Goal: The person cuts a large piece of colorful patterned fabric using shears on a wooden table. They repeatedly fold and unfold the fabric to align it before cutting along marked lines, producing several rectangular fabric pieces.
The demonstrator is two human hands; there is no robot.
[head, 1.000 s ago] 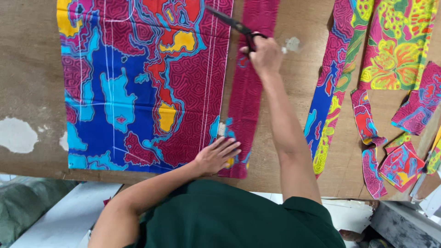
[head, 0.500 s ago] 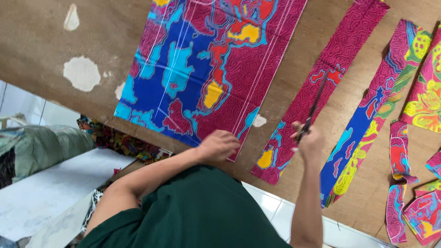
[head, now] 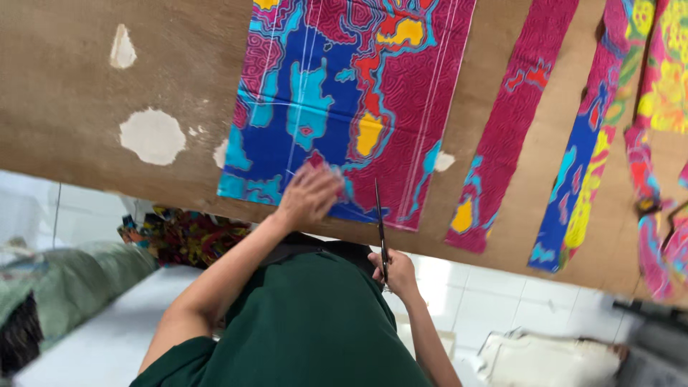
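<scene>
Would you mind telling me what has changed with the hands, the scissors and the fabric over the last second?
The right hand has drawn the scissors back from the far end of the cut to the near edge of the large printed fabric. The narrow strip now lies apart from it, on the wooden table. The left hand still presses the fabric's near edge, and the other strips lie as before.
</scene>
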